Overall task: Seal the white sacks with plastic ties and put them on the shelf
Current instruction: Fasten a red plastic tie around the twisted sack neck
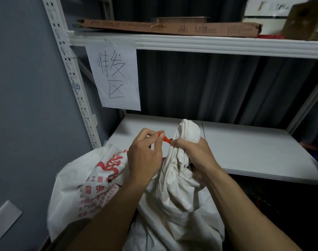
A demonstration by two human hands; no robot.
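A white woven sack [174, 194] stands in front of me, its mouth gathered into a twisted neck that sticks up over the shelf edge. My right hand [192, 153] is closed around that neck. An orange plastic tie [164, 137] runs from the neck toward the left, and my left hand [145, 153] pinches its free end between thumb and fingers. A second white sack with red print [93, 180] leans against the first on the left. The white shelf board [245, 147] lies just behind the sacks.
A paper sign with handwritten characters [114, 75] hangs from the upper shelf beam [209, 44]. A long flat cardboard box [172, 28] and other boxes lie on the upper shelf. The perforated upright [73, 78] stands at the left beside a grey wall.
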